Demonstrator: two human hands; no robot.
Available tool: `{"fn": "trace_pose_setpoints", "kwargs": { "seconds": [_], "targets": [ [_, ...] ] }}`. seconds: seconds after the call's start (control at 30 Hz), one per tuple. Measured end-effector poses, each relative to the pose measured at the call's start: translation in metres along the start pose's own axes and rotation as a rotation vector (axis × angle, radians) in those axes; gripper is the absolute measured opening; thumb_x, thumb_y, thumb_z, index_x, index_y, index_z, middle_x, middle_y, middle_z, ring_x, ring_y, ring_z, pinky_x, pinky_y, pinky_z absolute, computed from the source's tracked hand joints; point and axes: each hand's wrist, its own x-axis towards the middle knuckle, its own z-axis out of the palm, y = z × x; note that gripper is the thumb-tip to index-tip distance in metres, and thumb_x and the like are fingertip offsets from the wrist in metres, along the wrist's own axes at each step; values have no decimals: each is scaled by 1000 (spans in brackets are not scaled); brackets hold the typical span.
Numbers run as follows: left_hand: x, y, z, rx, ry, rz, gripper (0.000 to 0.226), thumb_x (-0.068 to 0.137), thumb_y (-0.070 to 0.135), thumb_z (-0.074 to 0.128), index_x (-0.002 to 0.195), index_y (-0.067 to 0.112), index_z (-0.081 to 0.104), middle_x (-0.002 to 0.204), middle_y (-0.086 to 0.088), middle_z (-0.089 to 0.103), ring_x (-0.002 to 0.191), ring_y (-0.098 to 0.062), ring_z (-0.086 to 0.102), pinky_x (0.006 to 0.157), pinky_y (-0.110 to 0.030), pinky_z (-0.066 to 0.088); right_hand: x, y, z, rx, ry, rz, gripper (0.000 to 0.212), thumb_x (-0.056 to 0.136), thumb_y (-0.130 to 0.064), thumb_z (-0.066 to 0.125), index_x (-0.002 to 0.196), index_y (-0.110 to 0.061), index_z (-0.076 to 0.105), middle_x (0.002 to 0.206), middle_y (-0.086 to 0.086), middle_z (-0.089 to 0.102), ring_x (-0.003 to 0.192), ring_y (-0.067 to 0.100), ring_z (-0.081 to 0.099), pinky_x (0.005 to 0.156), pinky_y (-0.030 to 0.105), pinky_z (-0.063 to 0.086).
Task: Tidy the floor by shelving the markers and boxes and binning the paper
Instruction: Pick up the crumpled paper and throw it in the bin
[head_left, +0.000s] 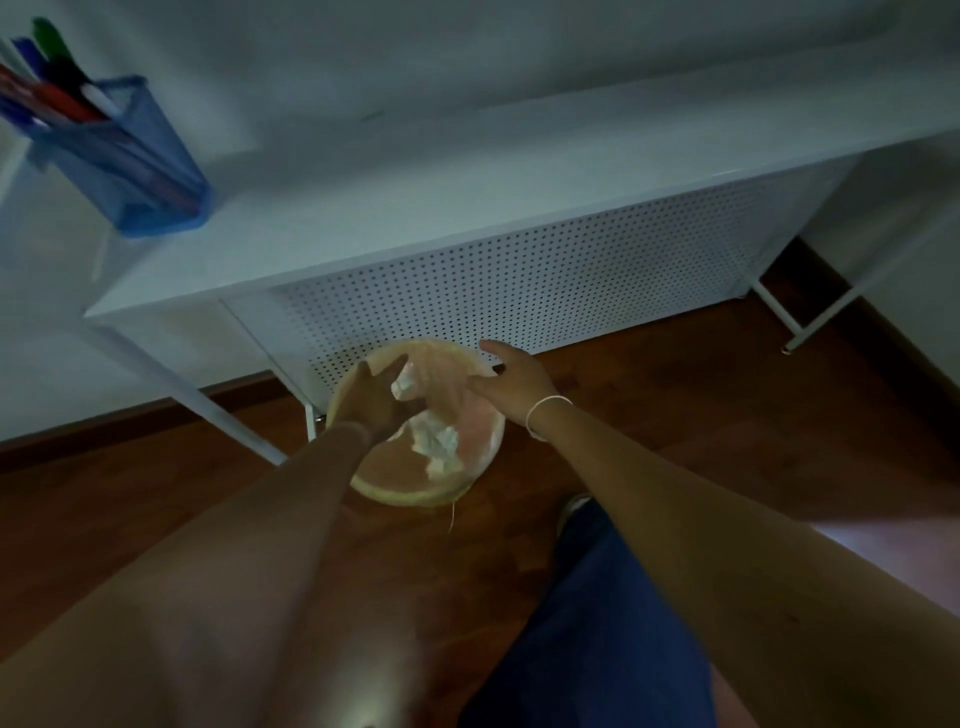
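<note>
Both hands (371, 402) (511, 379) spread above bin (475, 447) holding crumpled paper (436, 441)

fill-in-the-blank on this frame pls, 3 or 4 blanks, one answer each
1. The crumpled white paper lies inside the round tan ____, which stands on the wooden floor.
2. The markers stand in a ____ mesh pen holder.
3. That holder rests on top of the white metal ____, whose front panel is perforated.
4. The thin white bracelet is on the person's ____ wrist.

Missing words: bin; blue; shelf; right
</note>
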Motion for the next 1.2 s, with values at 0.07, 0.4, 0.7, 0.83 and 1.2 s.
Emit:
{"fn": "trace_pose_setpoints", "kwargs": {
  "seconds": [0.07,0.4,0.7,0.83,1.2],
  "targets": [
    [1,4,3,19,0,15,71,87,45,60,148,25,29,160,-14,13,145,-31,22,113,-42,28,-6,7,-6,17,21,13,57,87,-18,59,141,-20,41,148,5,39,128,24,47,92,27,43],
    [-18,112,38,-1,-52,255,45,93,35,53,133,14,52,137,-15,50,124,-30,50,100,-36,41,-47,72,-101,-113,243,95,46,92,-21,53,138,-19,46,133,5,53,84,7,54,62,13,41],
    [-45,266,138,114,-250,506,44,94,32,51,135,13,52,134,-10,56,121,-24,53,101,-31,41,-129,215,-218,-57,521,349,42,87,-19,57,128,-14,55,129,12,57,115,27,56,95,30,42],
    [-52,322,209,268,-334,604,43,94,30,52,134,14,52,136,-12,53,123,-26,51,101,-31,40,-165,308,-239,80,603,530,42,85,-20,58,126,-14,56,125,15,58,96,32,63,83,38,53],
    [-35,385,455,661,-617,692,45,92,32,55,135,21,49,138,-11,45,125,-28,48,105,-36,41,-184,519,-209,277,476,869,48,86,-25,58,132,-16,49,133,14,47,123,30,49,100,34,38]
  ]
}}
